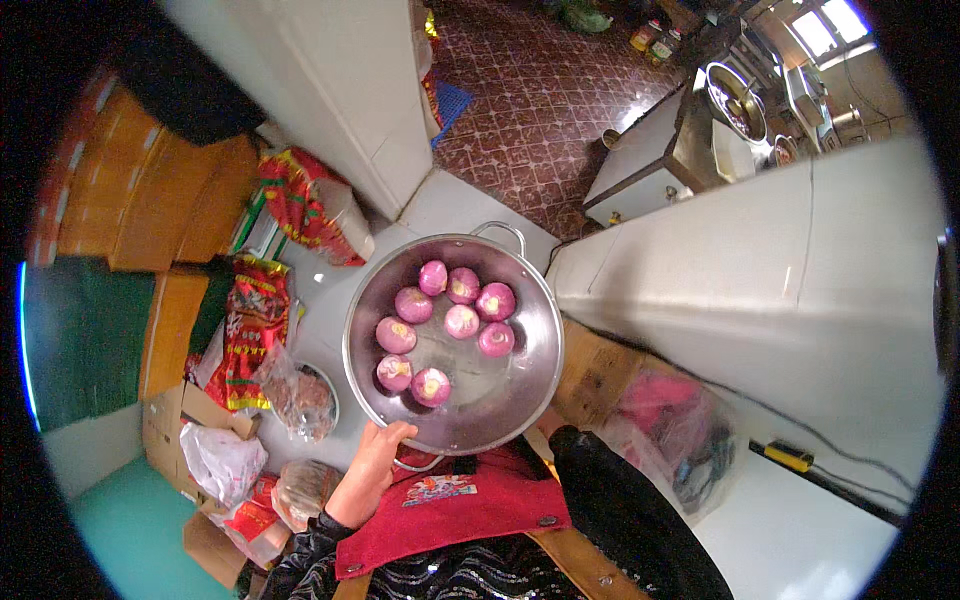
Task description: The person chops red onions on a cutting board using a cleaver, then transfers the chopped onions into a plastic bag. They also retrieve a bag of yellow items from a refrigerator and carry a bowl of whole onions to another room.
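Note:
A wide stainless-steel basin [495,394] with two loop handles is held up in front of me. Several peeled purple onions [461,321] lie in it, mostly along its far and left sides, and its floor looks wet. My left hand [375,457] grips the near-left rim beside the near handle, thumb over the edge. The black right sleeve [630,517] reaches up to the basin's lower right side. My right hand itself is hidden there, behind or under the basin. A red apron [495,495] covers my front below the basin.
On the left, red printed bags [251,337], a bowl with a plastic bag [307,401], and cardboard boxes [217,544] crowd the floor. White walls [720,247] flank a doorway to a brown tiled floor [502,105]. A cable [720,386] runs along the right wall, near bagged items [667,427].

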A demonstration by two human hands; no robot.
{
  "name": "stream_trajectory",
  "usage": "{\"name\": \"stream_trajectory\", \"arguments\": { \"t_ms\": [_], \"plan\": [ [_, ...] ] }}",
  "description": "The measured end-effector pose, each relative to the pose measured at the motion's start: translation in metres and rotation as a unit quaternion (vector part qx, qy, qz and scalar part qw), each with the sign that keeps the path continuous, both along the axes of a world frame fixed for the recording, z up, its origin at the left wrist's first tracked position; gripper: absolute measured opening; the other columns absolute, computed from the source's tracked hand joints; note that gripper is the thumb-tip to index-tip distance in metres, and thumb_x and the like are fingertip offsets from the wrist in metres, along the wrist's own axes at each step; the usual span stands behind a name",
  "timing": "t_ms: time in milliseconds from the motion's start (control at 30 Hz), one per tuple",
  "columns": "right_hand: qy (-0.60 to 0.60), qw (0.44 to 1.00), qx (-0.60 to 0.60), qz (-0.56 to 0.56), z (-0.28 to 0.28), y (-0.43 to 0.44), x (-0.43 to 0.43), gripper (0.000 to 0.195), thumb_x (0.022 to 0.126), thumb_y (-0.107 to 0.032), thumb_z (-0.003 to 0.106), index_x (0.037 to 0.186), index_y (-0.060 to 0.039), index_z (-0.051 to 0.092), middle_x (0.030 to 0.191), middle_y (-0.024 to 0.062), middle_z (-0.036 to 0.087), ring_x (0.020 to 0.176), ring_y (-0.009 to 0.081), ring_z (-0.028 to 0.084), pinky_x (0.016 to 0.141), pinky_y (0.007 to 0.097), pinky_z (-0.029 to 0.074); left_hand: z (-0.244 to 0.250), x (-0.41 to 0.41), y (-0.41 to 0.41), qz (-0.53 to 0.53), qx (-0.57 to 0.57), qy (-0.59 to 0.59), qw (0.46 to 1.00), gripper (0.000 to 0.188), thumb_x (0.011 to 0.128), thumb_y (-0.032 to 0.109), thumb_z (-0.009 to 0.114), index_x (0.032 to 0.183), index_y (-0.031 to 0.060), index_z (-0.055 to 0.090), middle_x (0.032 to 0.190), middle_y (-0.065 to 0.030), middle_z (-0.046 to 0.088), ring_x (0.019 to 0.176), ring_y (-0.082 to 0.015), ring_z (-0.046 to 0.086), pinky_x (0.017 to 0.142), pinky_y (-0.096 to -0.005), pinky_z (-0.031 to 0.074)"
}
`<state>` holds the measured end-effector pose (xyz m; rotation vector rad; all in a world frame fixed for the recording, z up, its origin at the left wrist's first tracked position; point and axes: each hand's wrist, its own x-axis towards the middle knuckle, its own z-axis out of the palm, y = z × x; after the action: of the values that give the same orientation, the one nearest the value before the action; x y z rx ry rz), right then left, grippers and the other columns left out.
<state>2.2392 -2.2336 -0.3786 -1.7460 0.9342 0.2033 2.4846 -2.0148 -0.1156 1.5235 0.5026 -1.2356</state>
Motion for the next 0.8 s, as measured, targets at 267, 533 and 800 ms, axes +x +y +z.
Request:
{"name": "stream_trajectory", "arguments": {
  "t_ms": [267,533,800],
  "plan": [
    [-0.006,0.998,0.006,-0.060,-0.054,-0.147,0.083,0.028,0.089,-0.028,0.064,0.099,-0.0021,0.067,0.089,0.0137,0.070,0.084,0.0289,0.064,0.075,0.0416,0.051,-0.052,0.115,-0.185,-0.208,0.023,-0.052,0.976,0.035,0.079,0.002,0.063,0.114,-0.0031,0.059,0.099,-0.0071,0.067,0.085,-0.0179,0.063,0.076,-0.0336,0.053],
    [-0.050,0.994,0.039,-0.091,-0.064,-0.334,0.209,0.026,0.090,-0.026,0.063,0.098,-0.0017,0.067,0.086,0.0107,0.070,0.080,0.0242,0.063,0.073,0.0398,0.051,-0.040,0.225,-0.409,-0.196,-0.082,-0.062,0.975,0.029,0.082,0.003,0.059,0.110,-0.0049,0.058,0.097,-0.0130,0.067,0.079,-0.0226,0.069,0.070,-0.0377,0.058],
    [-0.148,0.978,0.032,-0.140,-0.079,-0.590,0.400,0.024,0.090,-0.024,0.063,0.096,-0.0013,0.067,0.083,0.0078,0.070,0.076,0.0196,0.061,0.070,0.0380,0.051,-0.067,0.378,-0.640,-0.151,-0.145,-0.050,0.977,0.014,0.086,0.005,0.059,0.097,-0.0031,0.058,0.085,-0.0138,0.067,0.073,-0.0259,0.070,0.066,-0.0377,0.060]
  ]
}}
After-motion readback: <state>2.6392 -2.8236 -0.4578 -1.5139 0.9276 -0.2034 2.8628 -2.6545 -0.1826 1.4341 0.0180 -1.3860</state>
